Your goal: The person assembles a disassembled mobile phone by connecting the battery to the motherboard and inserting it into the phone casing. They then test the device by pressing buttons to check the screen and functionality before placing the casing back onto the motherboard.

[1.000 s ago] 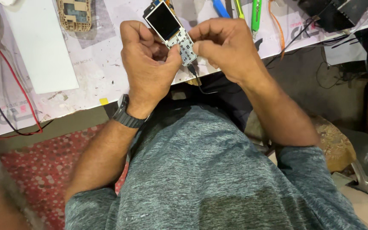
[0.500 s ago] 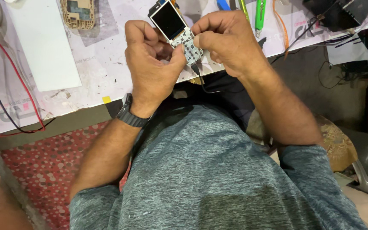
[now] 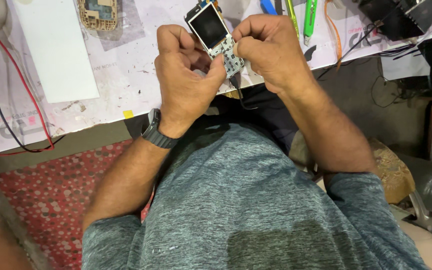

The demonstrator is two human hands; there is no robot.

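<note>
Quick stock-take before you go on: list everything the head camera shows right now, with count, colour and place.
phone board with screen: one, dark screen on white keypad board, held between both hands
phone frame: one, tan, bench top left
white sheet: one, bench left
wires: two, red and black, bench far left
hand tools: several, green, blue, orange, bench top right
black device: one, top right
left hand: grips board, dark wristwatch
right hand: pinches board's right edge

Near the top centre of the frame, the left hand [image 3: 186, 75] and right hand [image 3: 268, 50] pinch a bare phone board [image 3: 215, 35], dark screen up, over the table [image 3: 111, 80] edge. A phone frame [image 3: 97, 12] lies upper left, a green tool [image 3: 309, 20] upper right.
</note>
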